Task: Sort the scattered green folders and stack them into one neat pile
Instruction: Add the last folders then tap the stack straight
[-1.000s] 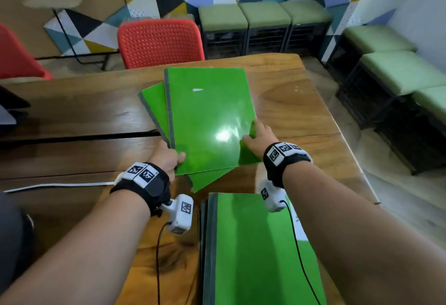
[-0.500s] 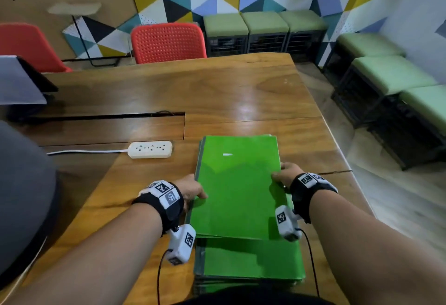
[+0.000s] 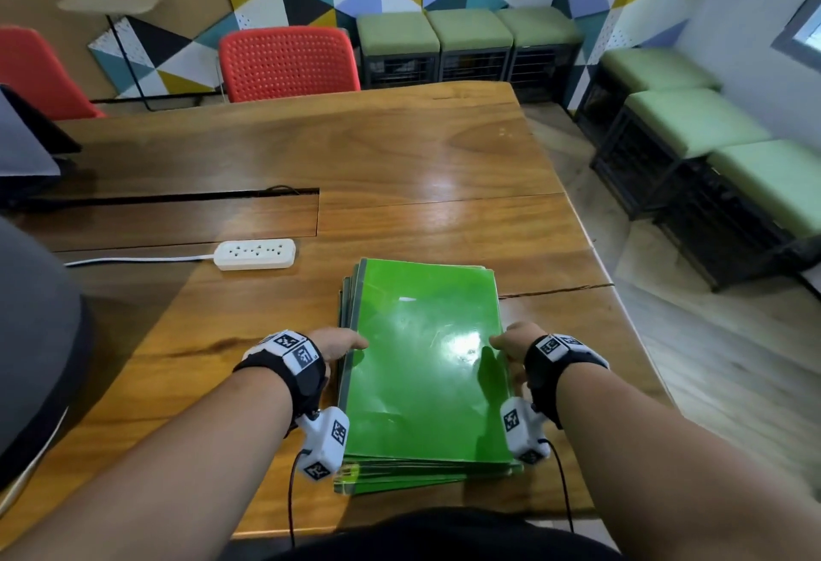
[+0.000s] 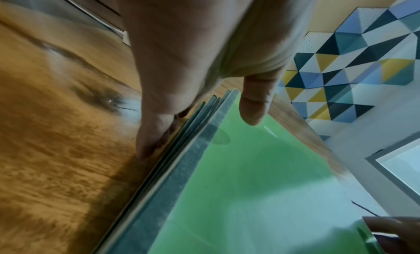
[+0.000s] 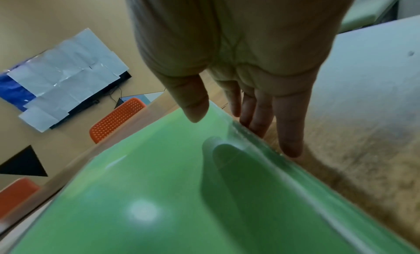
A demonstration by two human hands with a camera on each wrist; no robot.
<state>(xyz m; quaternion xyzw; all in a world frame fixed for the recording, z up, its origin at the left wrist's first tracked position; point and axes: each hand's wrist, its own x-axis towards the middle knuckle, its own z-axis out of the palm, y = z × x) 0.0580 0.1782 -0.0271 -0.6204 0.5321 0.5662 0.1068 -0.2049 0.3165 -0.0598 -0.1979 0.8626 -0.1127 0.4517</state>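
Note:
Several green folders (image 3: pixel 422 365) lie in one pile at the near edge of the wooden table (image 3: pixel 355 151), their grey spines to the left and their near ends slightly fanned. My left hand (image 3: pixel 342 345) is at the pile's left side. In the left wrist view its straight fingers (image 4: pixel 154 132) point down beside the spines of the folders (image 4: pixel 250 186) to the tabletop, the thumb (image 4: pixel 252 105) over the top cover. My right hand (image 3: pixel 511 343) stands at the right side, its fingers (image 5: pixel 291 125) straight along the folders (image 5: pixel 147 186) edge, thumb (image 5: pixel 193 103) above the cover.
A white power strip (image 3: pixel 254 254) with its cord lies left of the pile. A cable slot (image 3: pixel 177 198) crosses the table's left half, and a dark screen (image 3: pixel 26 147) stands at far left. A red chair (image 3: pixel 288 63) is behind the table, green stools (image 3: pixel 693 120) to the right.
Both hands brought the held folders from mid-table back toward me and set them on the near pile. They now sit squared up, with a hand at each side.

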